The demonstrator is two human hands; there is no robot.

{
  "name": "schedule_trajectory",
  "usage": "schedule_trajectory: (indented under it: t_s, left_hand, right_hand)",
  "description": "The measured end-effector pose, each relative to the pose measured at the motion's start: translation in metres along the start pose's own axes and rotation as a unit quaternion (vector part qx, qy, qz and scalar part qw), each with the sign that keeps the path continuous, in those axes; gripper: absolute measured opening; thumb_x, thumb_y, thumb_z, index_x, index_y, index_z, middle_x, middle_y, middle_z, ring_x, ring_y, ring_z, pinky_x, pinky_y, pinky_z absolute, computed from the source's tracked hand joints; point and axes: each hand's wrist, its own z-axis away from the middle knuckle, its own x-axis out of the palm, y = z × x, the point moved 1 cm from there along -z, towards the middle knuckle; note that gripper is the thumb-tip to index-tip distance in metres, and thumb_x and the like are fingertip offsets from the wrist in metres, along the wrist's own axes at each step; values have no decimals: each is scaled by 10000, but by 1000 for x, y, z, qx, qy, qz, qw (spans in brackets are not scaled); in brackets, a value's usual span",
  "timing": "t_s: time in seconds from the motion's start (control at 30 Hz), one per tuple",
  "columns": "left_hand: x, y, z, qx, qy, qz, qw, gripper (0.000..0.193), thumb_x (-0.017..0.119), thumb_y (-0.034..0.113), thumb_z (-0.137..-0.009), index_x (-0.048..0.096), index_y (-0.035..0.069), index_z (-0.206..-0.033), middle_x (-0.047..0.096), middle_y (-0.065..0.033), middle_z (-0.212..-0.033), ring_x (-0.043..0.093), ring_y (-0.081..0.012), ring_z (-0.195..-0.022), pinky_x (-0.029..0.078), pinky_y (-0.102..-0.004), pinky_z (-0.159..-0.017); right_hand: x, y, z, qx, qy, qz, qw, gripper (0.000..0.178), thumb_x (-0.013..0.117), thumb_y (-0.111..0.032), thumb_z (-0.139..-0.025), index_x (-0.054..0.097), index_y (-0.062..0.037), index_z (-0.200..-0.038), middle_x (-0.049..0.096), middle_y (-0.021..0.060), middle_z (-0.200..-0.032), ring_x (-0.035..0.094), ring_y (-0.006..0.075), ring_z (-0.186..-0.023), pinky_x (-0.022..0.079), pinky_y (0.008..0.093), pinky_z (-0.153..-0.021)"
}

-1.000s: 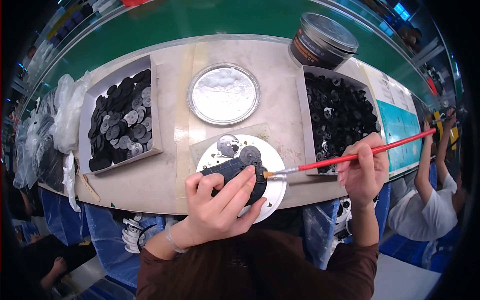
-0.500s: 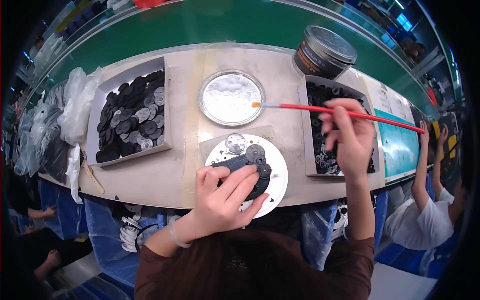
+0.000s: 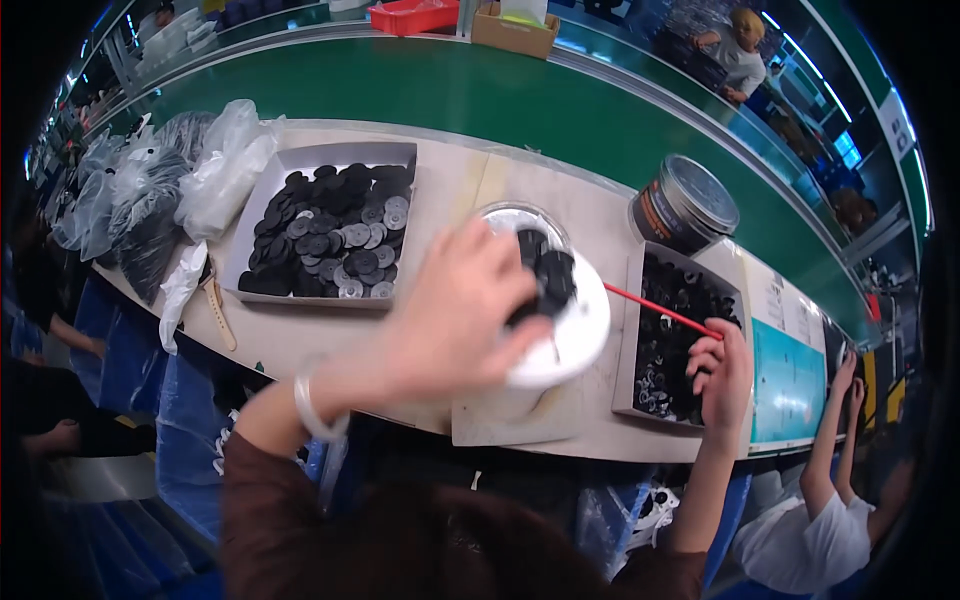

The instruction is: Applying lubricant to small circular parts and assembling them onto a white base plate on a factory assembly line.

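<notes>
My left hand (image 3: pixel 465 310), blurred by motion, is closed at the edge of a white round plastic part (image 3: pixel 585 345) with black gears (image 3: pixel 552 278) on it. The part seems lifted off the table and covers much of a round dish (image 3: pixel 527 210) behind it. Part of what the fingers grip is hidden. On the right, my right hand (image 3: pixel 722 372) pinches a thin red-handled brush (image 3: pixel 662 308). The brush slants up to the left, and its tip is hidden behind the white part.
A box of black and grey discs (image 3: pixel 330 235) stands at left, beside clear plastic bags (image 3: pixel 150 190). At right are a box of small black parts (image 3: pixel 632 350), a lidded tin (image 3: pixel 685 205) and a turquoise sheet (image 3: pixel 785 375). A green belt (image 3: pixel 450 95) runs behind; a co-worker's arms (image 3: pixel 835 410) show far right.
My left hand has risen with the white part and gears, and now blurs. My right hand has lowered the brush, whose tip was over the white-filled dish. The whole view has shifted.
</notes>
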Motion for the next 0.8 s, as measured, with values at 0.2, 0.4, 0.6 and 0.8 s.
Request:
schedule_trajectory:
  t_s: [0.2,0.4,0.6,0.8]
  left_hand:
    - [21,-120,-93,-110,-34,-213,970,279,610,269,-712,656,5,-787,540,-134,-934,431,-272,-974,336,-381,-806]
    - [70,-205,-143,-136,-45,-286,947,280,624,260,-715,631,27,-871,543,-108,-932,443,-253,-963,357,-364,-804]
    - [88,-251,-161,-101,88,-480,867,268,615,169,-675,534,51,-901,548,-93,-913,479,-223,-925,352,-350,-767]
    - [51,-220,-151,-114,95,-524,838,292,644,194,-678,535,56,-910,545,-79,-901,480,-224,-936,348,-370,-788]
  right_hand:
    - [-18,-1,26,-30,7,145,989,344,455,-138,-895,382,-46,-1218,567,86,-697,511,80,-471,365,147,-368]
    - [-51,7,72,-67,58,188,978,406,482,-139,-888,326,-39,-1248,564,83,-686,514,83,-481,377,141,-401]
    - [-73,16,109,-53,85,155,983,383,491,-244,-884,407,-8,-1174,583,129,-673,537,169,-462,418,209,-420]
    - [-27,-11,110,47,-15,119,992,188,473,-24,-859,620,25,-753,591,86,-635,507,87,-529,379,188,-464]
